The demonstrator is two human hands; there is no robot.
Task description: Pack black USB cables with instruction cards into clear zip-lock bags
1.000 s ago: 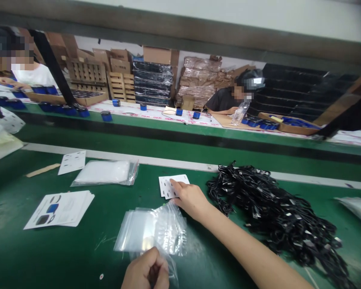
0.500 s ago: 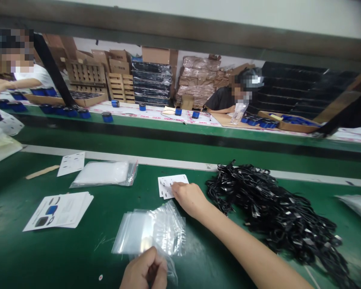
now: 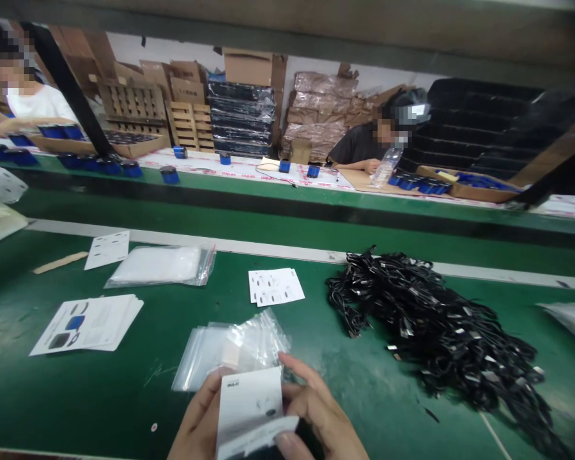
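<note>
though bent, a white leaflet (image 3: 249, 397) between both hands (image 3: 322, 409)

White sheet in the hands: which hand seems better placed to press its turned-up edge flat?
Probably the right hand: its thumb lies at the turned-up edge, while the left hand supports the white sheet from its left side.

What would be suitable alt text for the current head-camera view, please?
A person's left hand and right hand hold printed white paper over a green workbench. Clear plastic bags lie just beyond, with a fanned stack of printed sheets to the left and a heap of black cables to the right.
</note>
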